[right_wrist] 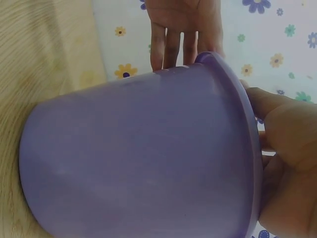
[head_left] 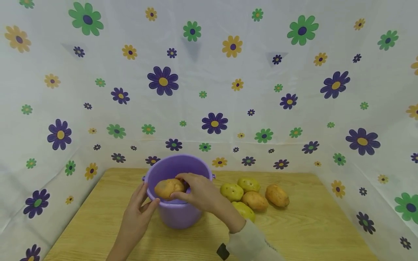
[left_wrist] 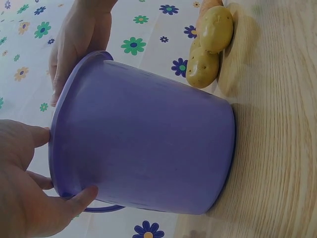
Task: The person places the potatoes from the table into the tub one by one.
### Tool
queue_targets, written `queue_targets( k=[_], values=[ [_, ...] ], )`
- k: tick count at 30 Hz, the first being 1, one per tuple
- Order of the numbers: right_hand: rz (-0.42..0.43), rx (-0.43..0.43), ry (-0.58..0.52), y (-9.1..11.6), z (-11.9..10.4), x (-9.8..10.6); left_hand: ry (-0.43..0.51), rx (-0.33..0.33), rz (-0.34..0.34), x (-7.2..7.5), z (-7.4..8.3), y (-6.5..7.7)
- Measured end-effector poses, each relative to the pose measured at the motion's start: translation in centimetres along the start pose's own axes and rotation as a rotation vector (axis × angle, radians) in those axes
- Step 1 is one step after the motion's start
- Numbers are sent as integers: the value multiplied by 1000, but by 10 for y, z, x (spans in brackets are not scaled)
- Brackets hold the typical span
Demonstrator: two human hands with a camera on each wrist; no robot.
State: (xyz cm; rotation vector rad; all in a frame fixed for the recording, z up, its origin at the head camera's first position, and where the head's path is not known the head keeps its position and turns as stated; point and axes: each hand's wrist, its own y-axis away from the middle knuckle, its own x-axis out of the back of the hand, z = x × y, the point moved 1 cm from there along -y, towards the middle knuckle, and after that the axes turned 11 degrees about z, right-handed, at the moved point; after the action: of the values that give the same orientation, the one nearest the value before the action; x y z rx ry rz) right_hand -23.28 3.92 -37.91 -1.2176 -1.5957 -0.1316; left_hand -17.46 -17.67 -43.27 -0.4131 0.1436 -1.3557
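A purple bucket point(head_left: 179, 215) stands upright on the wooden table. At its mouth my right hand point(head_left: 204, 190) grips the right end of a brown potato point(head_left: 168, 188) between thumb and fingers. The bucket wall hides that potato in both wrist views. My left hand point(head_left: 135, 214) touches the bucket's left near side, its thumb at the rim. Straight fingers of the left hand point(right_wrist: 184, 37) rest along the bucket's outside in the right wrist view. What lies deeper in the bucket cannot be seen.
Right of the bucket several potatoes lie grouped, some yellow-green point(head_left: 232, 191) and some brown point(head_left: 254, 200). One brown potato point(head_left: 277, 195) is at the group's right end. A white flower-patterned sheet point(head_left: 209, 105) surrounds the table point(head_left: 310, 221) at the back and both sides.
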Motion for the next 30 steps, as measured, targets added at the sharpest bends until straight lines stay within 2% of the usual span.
queue_targets(
  k=[7, 12, 18, 30],
  values=[
    [-23, -11, -31, 3, 0, 0, -8, 13, -9, -1, 1, 0],
    [-26, 16, -38, 5, 0, 0, -2, 25, -6, -2, 1, 0],
    [1, 45, -61, 8, 1, 4, -24, 8, 11, -3, 2, 0],
    [80, 7, -153, 16, 15, 21, -20, -11, 21, -1, 2, 0]
  ],
)
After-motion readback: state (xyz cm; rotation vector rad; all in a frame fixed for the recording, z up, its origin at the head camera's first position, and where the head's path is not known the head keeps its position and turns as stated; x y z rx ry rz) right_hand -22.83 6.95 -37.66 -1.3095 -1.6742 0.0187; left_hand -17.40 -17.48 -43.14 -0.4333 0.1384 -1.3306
